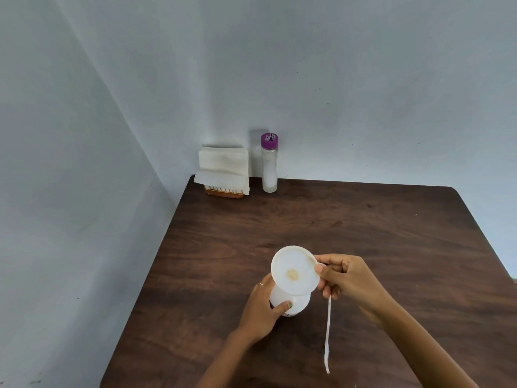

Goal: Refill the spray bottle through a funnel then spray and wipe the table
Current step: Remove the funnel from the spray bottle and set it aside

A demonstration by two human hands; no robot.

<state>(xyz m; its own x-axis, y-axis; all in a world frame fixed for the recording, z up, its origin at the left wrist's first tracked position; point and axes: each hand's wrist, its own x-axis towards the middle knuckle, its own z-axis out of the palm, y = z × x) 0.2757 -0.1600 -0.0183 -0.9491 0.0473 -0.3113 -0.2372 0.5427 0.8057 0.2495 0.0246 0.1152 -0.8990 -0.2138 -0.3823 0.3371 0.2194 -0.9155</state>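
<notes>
A white spray bottle body [301, 303] stands on the dark wooden table [363, 233], near its front. My left hand [260, 315] wraps around the bottle's side. A white funnel [293, 271] sits tilted on top of the bottle, hiding its neck, with a tan patch at its centre. My right hand [344, 278] pinches the funnel's right rim. A thin white tube [328, 340] hangs from under my right hand down to the tabletop. No spray head shows.
At the table's back left corner, a stack of white paper napkins [223, 169] rests in a small wooden holder [223, 191]. Beside it stands a clear bottle with a purple cap [269, 163]. Pale walls close in behind and on the left.
</notes>
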